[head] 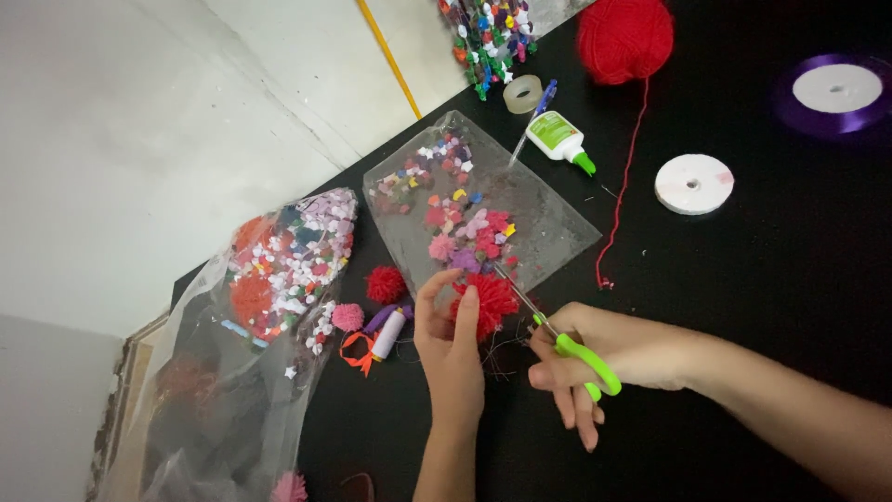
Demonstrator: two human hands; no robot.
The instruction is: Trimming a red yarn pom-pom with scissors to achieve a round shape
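My left hand [450, 342] pinches a fluffy red pom-pom [490, 302] between thumb and fingers over the black table [762, 307]. My right hand [585, 358] grips green-handled scissors [574, 349], whose blades reach up into the pom-pom's top right side. Loose red threads hang beneath the pom-pom. A smaller red pom-pom [385, 284] and a pink one [347, 317] lie just left of my left hand.
A clear plastic sheet [548, 223] holds several small colourful pieces. A plastic bag [260, 307] of craft bits lies left. A white thread spool [388, 333], glue bottle [557, 137], red yarn ball [624, 37], tape roll [522, 94], white ribbon disc [693, 184] and purple ribbon reel [836, 93] surround them.
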